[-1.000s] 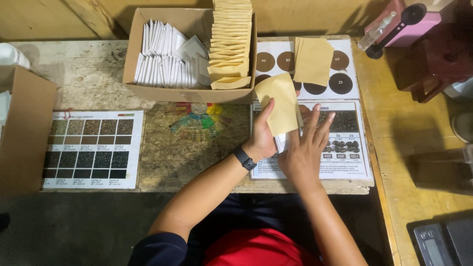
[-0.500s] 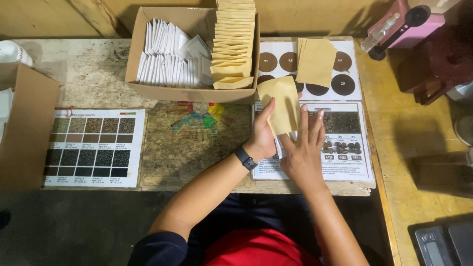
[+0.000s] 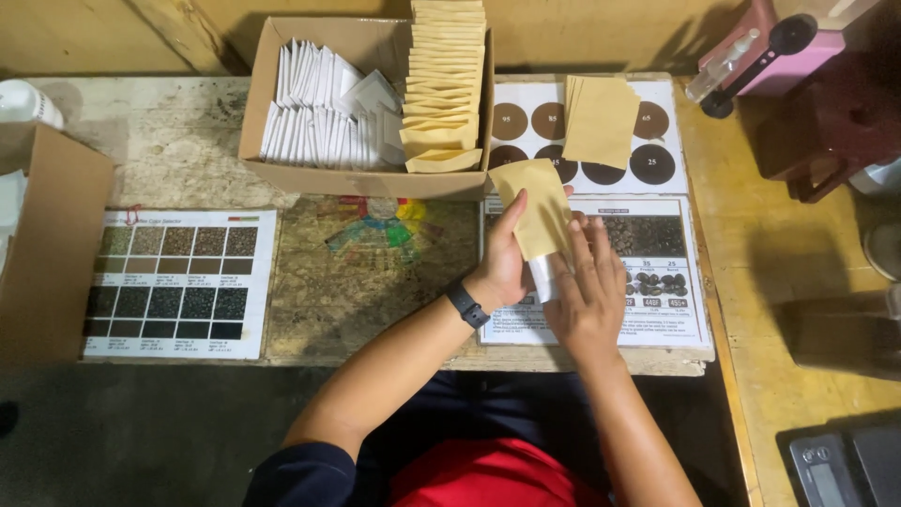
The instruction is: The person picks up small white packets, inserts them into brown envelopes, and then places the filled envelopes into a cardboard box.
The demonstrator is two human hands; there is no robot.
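My left hand (image 3: pixel 503 259) grips a tan paper envelope (image 3: pixel 534 202) by its left edge and holds it tilted over a printed chart sheet (image 3: pixel 657 272). A small white packet (image 3: pixel 543 278) pokes out from the envelope's lower end, and my right hand (image 3: pixel 586 291) lies flat over it with fingers spread, pressing it toward the envelope. A black watch sits on my left wrist. Behind my hands stands an open cardboard box (image 3: pixel 366 178) holding a row of white packets (image 3: pixel 319 117) on the left and stacked tan envelopes (image 3: pixel 446 80) on the right.
A loose pile of tan envelopes (image 3: pixel 602 119) lies on a sheet with dark round samples. A chart of dark squares (image 3: pixel 178 282) is at the left, next to another cardboard box (image 3: pixel 52 244). A pink device (image 3: pixel 779 52) and a scale (image 3: pixel 845 465) sit on the right.
The envelope and both hands have stayed over the chart sheet. My right hand has slid slightly up toward the envelope, covering more of the white packet.
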